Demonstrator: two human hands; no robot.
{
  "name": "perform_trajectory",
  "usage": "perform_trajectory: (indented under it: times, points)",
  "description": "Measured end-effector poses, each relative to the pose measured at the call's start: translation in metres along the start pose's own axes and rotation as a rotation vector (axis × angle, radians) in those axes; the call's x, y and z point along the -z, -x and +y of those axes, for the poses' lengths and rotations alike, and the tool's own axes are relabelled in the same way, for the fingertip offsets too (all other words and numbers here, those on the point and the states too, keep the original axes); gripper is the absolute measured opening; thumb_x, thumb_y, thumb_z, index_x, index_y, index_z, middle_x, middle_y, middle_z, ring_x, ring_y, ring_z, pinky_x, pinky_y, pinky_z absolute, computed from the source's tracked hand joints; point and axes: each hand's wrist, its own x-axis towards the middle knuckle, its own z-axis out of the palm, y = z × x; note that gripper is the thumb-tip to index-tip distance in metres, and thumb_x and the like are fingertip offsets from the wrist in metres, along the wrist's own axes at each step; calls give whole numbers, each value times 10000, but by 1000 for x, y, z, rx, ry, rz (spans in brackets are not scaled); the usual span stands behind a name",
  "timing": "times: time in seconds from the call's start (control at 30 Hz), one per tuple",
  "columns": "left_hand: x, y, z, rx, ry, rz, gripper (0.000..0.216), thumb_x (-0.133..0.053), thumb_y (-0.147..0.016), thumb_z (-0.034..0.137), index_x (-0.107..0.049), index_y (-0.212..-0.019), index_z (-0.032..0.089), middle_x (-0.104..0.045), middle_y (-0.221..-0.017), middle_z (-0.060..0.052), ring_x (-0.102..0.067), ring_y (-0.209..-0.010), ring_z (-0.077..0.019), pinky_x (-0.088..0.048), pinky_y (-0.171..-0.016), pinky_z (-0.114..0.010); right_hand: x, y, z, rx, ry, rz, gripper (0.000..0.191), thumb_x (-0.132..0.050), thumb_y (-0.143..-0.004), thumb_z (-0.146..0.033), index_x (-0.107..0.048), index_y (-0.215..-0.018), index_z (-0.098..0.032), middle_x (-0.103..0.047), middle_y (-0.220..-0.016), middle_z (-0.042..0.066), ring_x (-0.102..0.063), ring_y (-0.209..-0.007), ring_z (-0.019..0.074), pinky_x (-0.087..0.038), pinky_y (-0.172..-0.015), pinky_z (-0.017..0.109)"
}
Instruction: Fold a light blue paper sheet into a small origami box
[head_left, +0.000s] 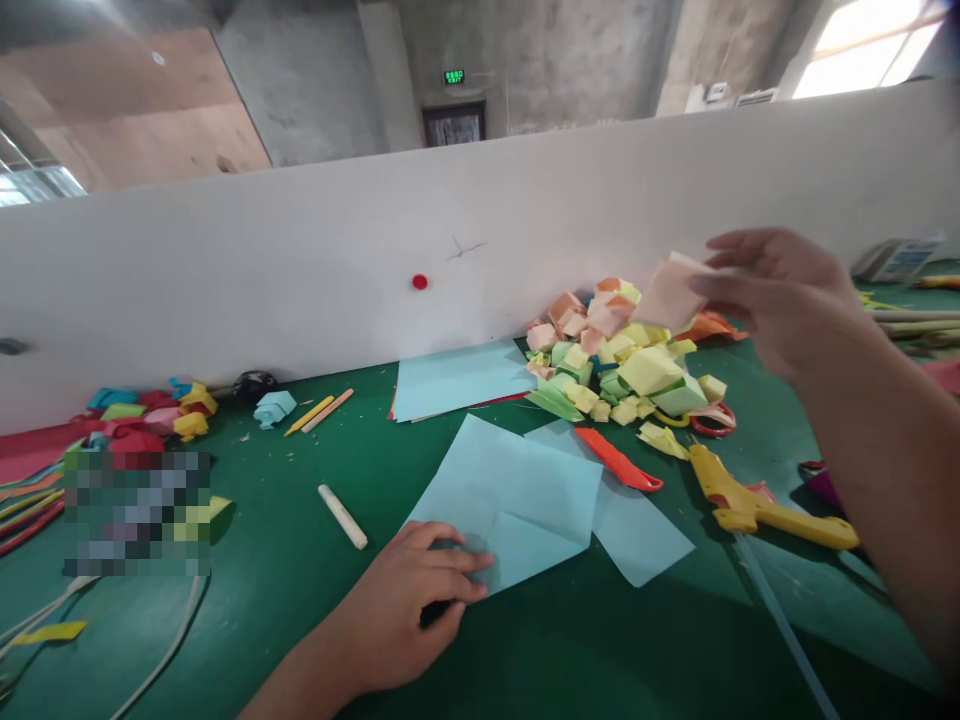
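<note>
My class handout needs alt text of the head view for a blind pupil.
A person's left hand rests on a light blue paper sheet on a green table; the right hand holds a pale pink paper piece near a heap of pastel paper shapes. A yellow glue gun lies nearby.

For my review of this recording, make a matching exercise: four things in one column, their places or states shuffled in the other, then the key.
Things:
1. left hand
2. small round red disc
3. right hand
4. yellow plastic glue gun

Places or states:
A. pinching a pale pink paper piece
B. lying on the green tabletop
C. resting on a light-blue paper sheet
D. on the upright white panel

Pairs: 1-C; 2-D; 3-A; 4-B
</note>
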Motion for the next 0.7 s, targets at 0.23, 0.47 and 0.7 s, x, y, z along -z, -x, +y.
perform_trajectory:
  times: [0.23,0.47,0.7]
  points:
    - [0,1,-1,36,-1,-33,386,-560,-884,100,-752,-1142,314,-662,-1383,49,-548,-1273,-292,-468,-1034,-501,-57,-79,9,416,554,268,460,-728,-795,-197,-551,-1216,-142,-450,-1347,164,-580,-1088,221,-489,-926,405]
    - [-4,3,-6,6,-17,-15,360,-533,-926,125,-731,-1160,313,-649,-1402,43,-533,-1292,-281,-471,-1035,-503,-66,-64,42,384,1002,-271,555,-660,-894,-392,-529,-1368,-136,-374,-1456,242,-329,-1386,392,-299,-1106,533]
    - [-6,0,-7,-23,-10,0,355,-521,-929,116,-737,-1145,297,-670,-1375,31,-541,-1272,-267,-471,-1045,-488,-43,38,75,351,1097,-776,496,-507,-950,-483,-585,-1369,-231,-629,-1350,153,-603,-1178,363,-457,-992,491]
